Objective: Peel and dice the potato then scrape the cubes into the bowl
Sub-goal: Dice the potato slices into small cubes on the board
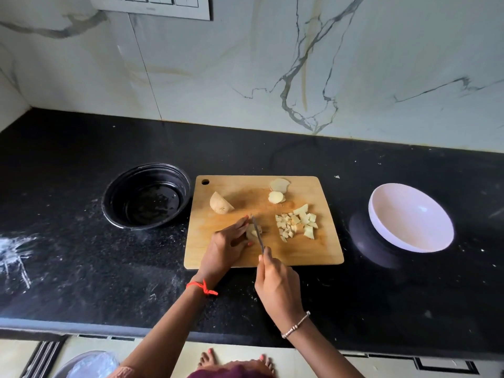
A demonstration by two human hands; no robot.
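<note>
Wooden cutting board (313,257) anchored everything: our left hand (227,241) pinned a potato piece (251,231) at its middle, right hand (275,285) gripping the knife (257,231), keeping cubes (296,223) rightward, toward the white bowl (409,216).

Both hands bare, forearms uncovered. Left hand (229,242): orange-red thread (203,287) knotted at wrist, nails painted orange. Right hand (278,289): thin silver beaded bracelet (296,324) at wrist. Feet (236,362) bare, toenails painted orange. Maroon garment (231,373) at bottom edge.
</note>
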